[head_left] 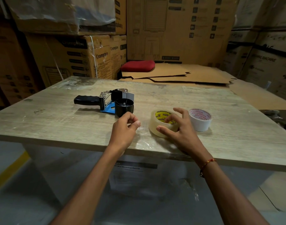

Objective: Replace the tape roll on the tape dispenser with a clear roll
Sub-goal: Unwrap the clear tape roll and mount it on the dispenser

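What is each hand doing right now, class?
Left hand: fingers pinched together, seemingly on the clear tape's loose end; hard to tell.
Right hand: fingers spread open over the clear tape roll, not gripping it.

A worn wooden table (57, 120) bears a tape dispenser (109, 101), a clear roll (156, 127) and a white roll (202, 122).

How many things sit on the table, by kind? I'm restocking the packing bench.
Tape dispenser, spool bare: 1
Clear tape roll, under the right hand: 1
White tape roll: 1
Total: 3
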Demonstrator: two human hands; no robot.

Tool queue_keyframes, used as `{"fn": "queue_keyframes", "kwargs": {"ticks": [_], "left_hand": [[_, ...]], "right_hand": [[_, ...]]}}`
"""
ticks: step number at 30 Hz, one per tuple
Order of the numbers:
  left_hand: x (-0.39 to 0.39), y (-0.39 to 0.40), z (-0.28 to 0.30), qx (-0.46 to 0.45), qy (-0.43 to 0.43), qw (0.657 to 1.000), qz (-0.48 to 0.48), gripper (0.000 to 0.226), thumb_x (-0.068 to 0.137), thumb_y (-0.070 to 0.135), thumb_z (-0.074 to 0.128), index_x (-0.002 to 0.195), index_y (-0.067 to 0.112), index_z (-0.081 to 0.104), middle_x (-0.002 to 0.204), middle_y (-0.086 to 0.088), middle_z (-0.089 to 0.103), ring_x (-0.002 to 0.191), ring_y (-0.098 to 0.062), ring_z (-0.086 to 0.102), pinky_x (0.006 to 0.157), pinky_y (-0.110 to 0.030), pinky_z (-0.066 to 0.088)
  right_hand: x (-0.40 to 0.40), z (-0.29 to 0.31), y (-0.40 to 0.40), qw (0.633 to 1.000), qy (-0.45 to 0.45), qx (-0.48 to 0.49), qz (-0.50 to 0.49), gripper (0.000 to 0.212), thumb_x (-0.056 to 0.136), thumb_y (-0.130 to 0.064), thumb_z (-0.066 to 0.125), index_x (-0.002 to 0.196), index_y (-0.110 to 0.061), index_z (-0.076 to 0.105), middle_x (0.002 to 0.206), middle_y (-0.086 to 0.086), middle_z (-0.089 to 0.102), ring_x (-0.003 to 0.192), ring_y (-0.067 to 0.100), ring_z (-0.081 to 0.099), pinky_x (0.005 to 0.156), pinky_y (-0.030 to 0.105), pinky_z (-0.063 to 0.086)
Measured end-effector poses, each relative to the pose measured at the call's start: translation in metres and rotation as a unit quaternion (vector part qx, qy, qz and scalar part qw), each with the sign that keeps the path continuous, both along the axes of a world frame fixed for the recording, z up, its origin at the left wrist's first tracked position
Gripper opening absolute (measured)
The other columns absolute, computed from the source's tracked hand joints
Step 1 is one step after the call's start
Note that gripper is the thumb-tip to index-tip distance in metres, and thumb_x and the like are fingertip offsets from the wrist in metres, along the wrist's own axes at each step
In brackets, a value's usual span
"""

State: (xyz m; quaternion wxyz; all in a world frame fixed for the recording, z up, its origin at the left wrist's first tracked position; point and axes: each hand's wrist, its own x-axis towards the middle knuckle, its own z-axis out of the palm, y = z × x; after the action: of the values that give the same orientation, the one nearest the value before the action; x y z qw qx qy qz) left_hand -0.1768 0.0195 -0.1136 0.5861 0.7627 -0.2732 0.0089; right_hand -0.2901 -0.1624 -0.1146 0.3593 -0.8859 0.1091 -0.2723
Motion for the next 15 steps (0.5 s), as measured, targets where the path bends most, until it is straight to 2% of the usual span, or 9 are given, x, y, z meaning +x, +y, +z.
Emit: {"fn": "queue_keyframes", "kwargs": {"ticks": [3,5,8,11,15], "left_hand": [[0.001,0.0,-0.001,-0.005,-0.003,1.0,-0.013,0.01,0.093,0.015,0.063,0.084,0.019,0.06,0.096,0.002,0.064,0.097,-0.011,0.061,0.084,-0.05,0.057],[0.001,0.001,-0.002,-0.005,-0.005,1.0,-0.025,0.012,0.093,0.016,0.063,0.083,0.022,0.059,0.096,0.004,0.064,0.096,-0.011,0.061,0.084,-0.049,0.057],[-0.001,0.002,-0.002,-0.024,0.014,0.998,-0.063,0.014,0.093,0.018,0.063,0.082,0.025,0.059,0.088,0.008,0.063,0.084,-0.012,0.059,0.081,-0.043,0.054],[-0.002,0.003,0.002,-0.042,0.054,0.994,-0.087,0.013,0.094,0.015,0.063,0.082,0.02,0.06,0.087,0.002,0.062,0.08,-0.013,0.057,0.071,-0.031,0.051],[0.0,0.003,0.01,-0.065,0.141,0.984,-0.084,0.011,0.092,0.007,0.06,0.081,0.011,0.061,0.08,-0.01,0.059,0.079,-0.022,0.054,0.072,-0.03,0.048]], "right_hand": [[0.0,-0.003,-0.002,0.999,-0.03,-0.016,0.005,0.026,0.08,-0.046,0.077,0.092,-0.025,0.069,0.149,-0.005,0.034,0.135,0.014,0.037,0.112,0.033,0.038],[0.001,-0.004,-0.002,0.999,-0.037,-0.018,-0.008,0.03,0.081,-0.049,0.075,0.094,-0.022,0.07,0.145,-0.004,0.038,0.135,0.017,0.039,0.111,0.041,0.042],[0.001,-0.004,0.0,0.998,-0.046,-0.034,-0.019,0.029,0.088,-0.043,0.07,0.1,-0.017,0.068,0.143,-0.001,0.041,0.129,0.015,0.043,0.108,0.04,0.047],[0.003,-0.005,0.0,0.998,-0.048,-0.03,-0.003,0.026,0.093,-0.041,0.065,0.105,-0.018,0.068,0.142,-0.004,0.042,0.126,0.014,0.045,0.106,0.042,0.049],[0.004,-0.007,-0.002,0.999,-0.019,-0.047,0.019,0.033,0.094,-0.049,0.058,0.115,-0.025,0.069,0.141,-0.006,0.043,0.131,0.022,0.044,0.108,0.05,0.045]]}}
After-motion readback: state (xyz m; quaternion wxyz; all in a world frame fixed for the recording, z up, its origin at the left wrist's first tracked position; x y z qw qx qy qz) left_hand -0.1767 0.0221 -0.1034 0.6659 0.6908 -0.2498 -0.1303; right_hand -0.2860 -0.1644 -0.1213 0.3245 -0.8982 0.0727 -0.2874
